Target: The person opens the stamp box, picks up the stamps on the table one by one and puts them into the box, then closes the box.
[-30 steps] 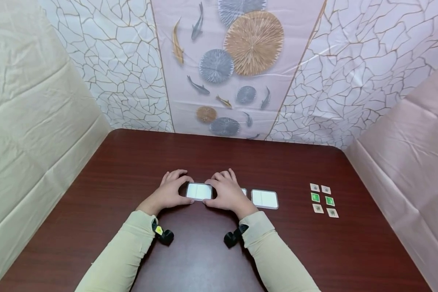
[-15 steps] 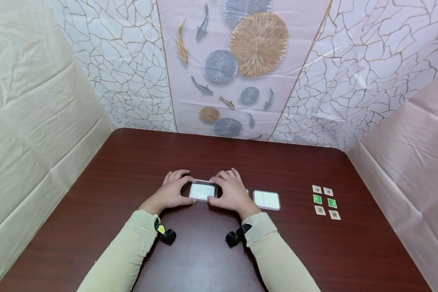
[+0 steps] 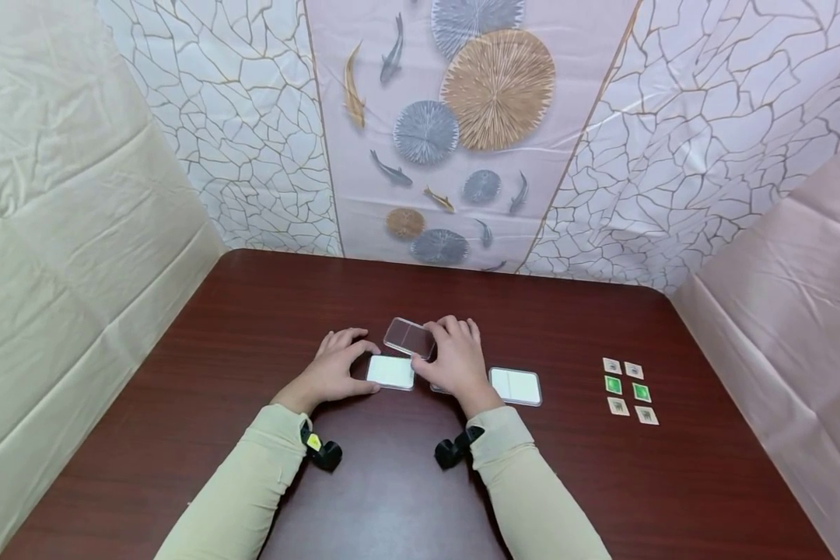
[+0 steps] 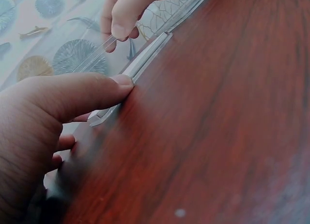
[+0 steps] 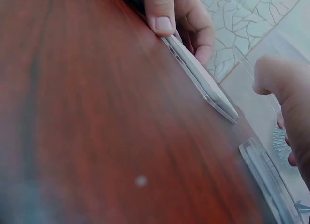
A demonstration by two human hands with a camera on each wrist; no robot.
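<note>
Though the right hand [image 3: 455, 359] mostly hides a middle case [image 5: 269, 180] from above, we see it pinching a clear lid [image 3: 406, 336] (tilted) over the desk [image 3: 371, 498]; the left hand [image 3: 332, 369] pinches a white-filled case [image 3: 390, 372].

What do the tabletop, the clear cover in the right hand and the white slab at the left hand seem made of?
Tabletop: wood or wood-look laminate, glossy; dark grain streaks and a pale glare show.
Clear cover: probably hard plastic, smooth; the dark surface shows through.
White slab: perhaps smooth plastic or card; its opaque, even white face leaves that open.
</note>
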